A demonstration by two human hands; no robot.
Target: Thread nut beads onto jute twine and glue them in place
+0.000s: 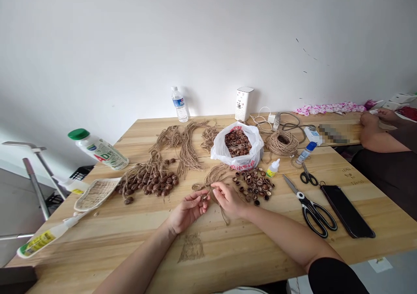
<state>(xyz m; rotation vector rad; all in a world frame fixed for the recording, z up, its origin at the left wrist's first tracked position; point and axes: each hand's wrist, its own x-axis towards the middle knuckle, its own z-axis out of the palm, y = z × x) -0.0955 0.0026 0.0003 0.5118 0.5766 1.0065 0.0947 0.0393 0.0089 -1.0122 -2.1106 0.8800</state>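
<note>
My left hand point(192, 206) is closed with a brown nut shell point(204, 197) held at its fingertips. Just right of it, my right hand point(228, 197) pinches a strand of twine point(211, 189) above the shell. A bundle of cut twine with a coiled loop point(197, 186) lies right behind both hands. Loose half shells point(256, 185) are spread to the right of my right hand. Farther left sits a pile of brown nuts tied on cords point(156, 181). A white plastic bag point(224, 148) full of shells stands behind the hands.
Right of the hands lie large scissors point(312, 211), small scissors point(308, 176), a phone point(347, 211) and glue bottles point(273, 168). A twine roll point(282, 143) is behind them. A green-capped bottle point(104, 150) and a woven tray point(96, 194) stand left. A co-worker's arm point(381, 133) rests far right.
</note>
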